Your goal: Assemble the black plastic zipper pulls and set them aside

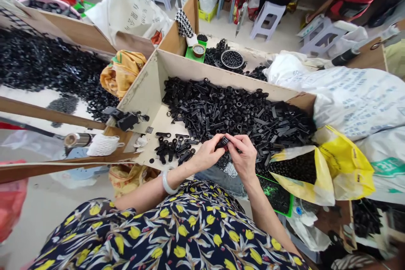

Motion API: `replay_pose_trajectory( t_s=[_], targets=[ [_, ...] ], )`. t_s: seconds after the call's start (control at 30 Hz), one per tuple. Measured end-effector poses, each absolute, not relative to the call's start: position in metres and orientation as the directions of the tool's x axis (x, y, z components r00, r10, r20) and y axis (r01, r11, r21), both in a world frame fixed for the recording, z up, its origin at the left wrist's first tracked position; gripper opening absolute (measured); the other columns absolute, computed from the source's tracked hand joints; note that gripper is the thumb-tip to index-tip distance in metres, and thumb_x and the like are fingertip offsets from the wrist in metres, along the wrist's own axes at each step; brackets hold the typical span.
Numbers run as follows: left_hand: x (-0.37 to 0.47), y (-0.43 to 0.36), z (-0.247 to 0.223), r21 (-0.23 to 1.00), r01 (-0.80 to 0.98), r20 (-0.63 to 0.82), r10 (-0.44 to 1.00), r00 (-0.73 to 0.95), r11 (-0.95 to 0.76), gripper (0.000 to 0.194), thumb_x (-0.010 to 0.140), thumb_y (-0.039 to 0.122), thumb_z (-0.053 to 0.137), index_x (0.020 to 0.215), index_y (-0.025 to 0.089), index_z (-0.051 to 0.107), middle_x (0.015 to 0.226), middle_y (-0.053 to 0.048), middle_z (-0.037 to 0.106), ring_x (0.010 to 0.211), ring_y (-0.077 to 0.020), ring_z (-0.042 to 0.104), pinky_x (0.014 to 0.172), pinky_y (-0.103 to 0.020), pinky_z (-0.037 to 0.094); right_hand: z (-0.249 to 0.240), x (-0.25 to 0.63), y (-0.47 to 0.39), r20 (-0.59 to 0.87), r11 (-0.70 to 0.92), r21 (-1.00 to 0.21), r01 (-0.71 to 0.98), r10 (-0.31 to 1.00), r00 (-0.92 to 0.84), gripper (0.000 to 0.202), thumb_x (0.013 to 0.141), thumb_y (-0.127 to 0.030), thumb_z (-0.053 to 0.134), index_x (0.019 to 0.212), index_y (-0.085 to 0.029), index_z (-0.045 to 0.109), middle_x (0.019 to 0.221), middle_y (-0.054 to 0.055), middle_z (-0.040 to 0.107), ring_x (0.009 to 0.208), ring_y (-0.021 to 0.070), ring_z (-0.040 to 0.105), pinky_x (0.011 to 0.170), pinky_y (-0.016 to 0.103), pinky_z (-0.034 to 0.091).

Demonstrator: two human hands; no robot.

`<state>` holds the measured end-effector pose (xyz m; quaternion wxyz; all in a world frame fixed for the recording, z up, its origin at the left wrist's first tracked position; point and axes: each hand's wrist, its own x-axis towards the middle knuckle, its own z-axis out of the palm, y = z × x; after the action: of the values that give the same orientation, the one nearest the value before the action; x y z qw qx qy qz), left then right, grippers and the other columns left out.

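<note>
Both my hands meet over the front of a wooden bin, fingers pinched round one small black plastic part [222,141]. My left hand [209,152] grips it from the left. My right hand [243,154] closes on its right side, and the fingertips hide much of it. Beyond them lies a large heap of black plastic parts [202,112]. To the left of my left hand is a smaller cluster of long black pieces [172,147]. Just under my right hand sits a little pile of small silvery pieces [230,169].
A green tray [290,204] of tiny black bits stands at my right, beside an open yellow bag [329,181] of black pieces. White sacks [354,93] are stacked at the right. A metal bowl [232,66] stands behind the bin wall [196,65]. Two people sit farther back.
</note>
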<state>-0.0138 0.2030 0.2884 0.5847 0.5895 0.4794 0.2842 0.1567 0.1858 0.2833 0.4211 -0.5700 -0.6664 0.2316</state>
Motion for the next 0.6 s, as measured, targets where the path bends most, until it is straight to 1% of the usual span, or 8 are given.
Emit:
replay_pose_trajectory(
  t_s=[0.07, 0.1, 0.2, 0.27, 0.37, 0.43, 0.5, 0.6],
  targets=[
    [-0.014, 0.2, 0.294, 0.959, 0.272, -0.179, 0.921, 0.346, 0.084, 0.035, 0.095, 0.023, 0.058, 0.13, 0.02, 0.061, 0.117, -0.007, 0.072, 0.103, -0.022, 0.067, 0.095, -0.034, 0.053, 0.287, 0.156, 0.183, 0.322, 0.261, -0.747, 0.611, 0.947, -0.011, 0.032, 0.1, -0.021, 0.06, 0.125, -0.031, 0.078, 0.098, 0.004, 0.069, 0.084, 0.0159, 0.067, 0.075, 0.029, 0.057],
    [-0.013, 0.199, 0.296, 0.96, 0.272, -0.162, 0.93, 0.331, 0.071, 0.034, 0.097, 0.028, 0.059, 0.129, 0.02, 0.062, 0.121, -0.008, 0.072, 0.108, -0.0239, 0.067, 0.1, -0.036, 0.052, 0.289, 0.155, 0.182, 0.337, 0.271, -0.724, 0.634, 0.941, -0.018, 0.032, 0.1, -0.021, 0.059, 0.125, -0.03, 0.078, 0.097, 0.004, 0.07, 0.083, 0.0159, 0.067, 0.075, 0.029, 0.057],
    [-0.012, 0.196, 0.297, 0.969, 0.243, -0.126, 0.946, 0.3, 0.052, 0.03, 0.1, 0.033, 0.057, 0.126, 0.021, 0.065, 0.124, -0.01, 0.072, 0.113, -0.0263, 0.067, 0.104, -0.038, 0.05, 0.297, 0.153, 0.18, 0.356, 0.285, -0.67, 0.686, 0.934, -0.04, 0.032, 0.1, -0.021, 0.059, 0.126, -0.029, 0.077, 0.094, 0.004, 0.07, 0.079, 0.0156, 0.067, 0.073, 0.028, 0.057],
    [-0.013, 0.193, 0.295, 0.97, 0.238, -0.125, 0.947, 0.294, 0.054, 0.029, 0.101, 0.033, 0.055, 0.126, 0.021, 0.064, 0.124, -0.009, 0.072, 0.111, -0.0259, 0.067, 0.103, -0.037, 0.05, 0.301, 0.154, 0.178, 0.328, 0.266, -0.665, 0.698, 0.943, -0.047, 0.033, 0.101, -0.022, 0.059, 0.129, -0.028, 0.074, 0.095, 0.004, 0.07, 0.079, 0.0154, 0.067, 0.074, 0.029, 0.057],
    [-0.015, 0.188, 0.292, 0.962, 0.259, -0.164, 0.938, 0.304, 0.085, 0.032, 0.105, 0.035, 0.05, 0.131, 0.021, 0.061, 0.116, -0.007, 0.073, 0.101, -0.0229, 0.069, 0.094, -0.034, 0.052, 0.301, 0.158, 0.176, 0.244, 0.224, -0.744, 0.63, 0.968, -0.056, 0.034, 0.1, -0.025, 0.063, 0.134, -0.027, 0.069, 0.098, 0.003, 0.07, 0.081, 0.0155, 0.068, 0.08, 0.03, 0.059],
    [-0.018, 0.185, 0.291, 0.958, 0.27, -0.187, 0.929, 0.319, 0.1, 0.033, 0.107, 0.037, 0.045, 0.133, 0.02, 0.059, 0.105, -0.005, 0.073, 0.093, -0.0207, 0.069, 0.087, -0.031, 0.051, 0.298, 0.16, 0.175, 0.203, 0.207, -0.814, 0.543, 0.977, -0.067, 0.027, 0.1, -0.027, 0.065, 0.126, -0.027, 0.072, 0.1, 0.004, 0.072, 0.085, 0.0163, 0.069, 0.082, 0.031, 0.06],
    [-0.02, 0.182, 0.29, 0.956, 0.279, -0.191, 0.923, 0.335, 0.097, 0.034, 0.108, 0.038, 0.043, 0.133, 0.02, 0.058, 0.096, -0.004, 0.072, 0.088, -0.0201, 0.068, 0.083, -0.03, 0.051, 0.293, 0.161, 0.173, 0.194, 0.2, -0.854, 0.481, 0.979, -0.062, 0.015, 0.1, -0.029, 0.067, 0.113, -0.027, 0.075, 0.1, 0.004, 0.074, 0.087, 0.0175, 0.07, 0.079, 0.032, 0.06],
    [-0.022, 0.178, 0.291, 0.946, 0.311, -0.193, 0.925, 0.329, 0.087, 0.035, 0.108, 0.037, 0.042, 0.134, 0.02, 0.057, 0.096, -0.005, 0.071, 0.087, -0.0207, 0.067, 0.083, -0.031, 0.05, 0.288, 0.159, 0.169, 0.229, 0.215, -0.863, 0.457, 0.973, -0.024, 0.009, 0.099, -0.028, 0.069, 0.103, -0.028, 0.077, 0.097, 0.003, 0.076, 0.085, 0.0179, 0.071, 0.075, 0.032, 0.059]
  ],
)
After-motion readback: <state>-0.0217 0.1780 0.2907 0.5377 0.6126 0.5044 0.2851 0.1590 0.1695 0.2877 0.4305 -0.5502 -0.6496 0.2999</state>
